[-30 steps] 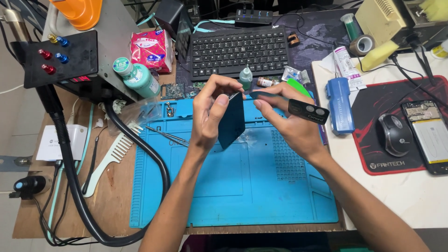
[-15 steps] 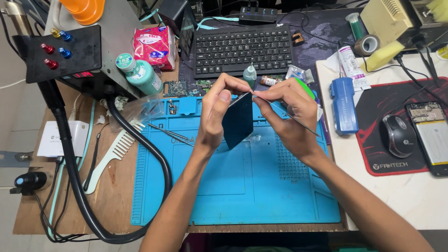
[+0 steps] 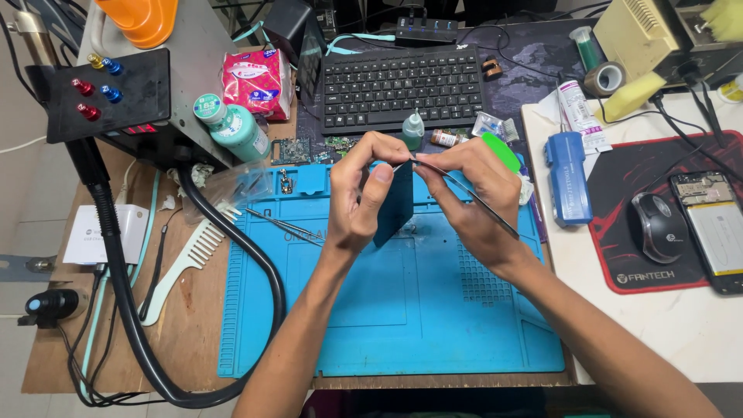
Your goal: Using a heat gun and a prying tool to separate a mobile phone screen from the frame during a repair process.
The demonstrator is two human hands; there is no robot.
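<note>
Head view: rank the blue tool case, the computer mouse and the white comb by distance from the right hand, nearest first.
1. Blue tool case, just right of the right hand.
2. Computer mouse, farther right on the red pad.
3. White comb, far left, beyond the mat.

A brown wooden counter (image 3: pixel 193 310) sits left, a white counter (image 3: pixel 681 325) right. Pale floor (image 3: pixel 23 193) shows at far left. Even, bright light falls over everything.

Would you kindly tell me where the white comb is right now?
The white comb lies left of the blue mat, on the wooden bench beside the thick black hose.
</note>
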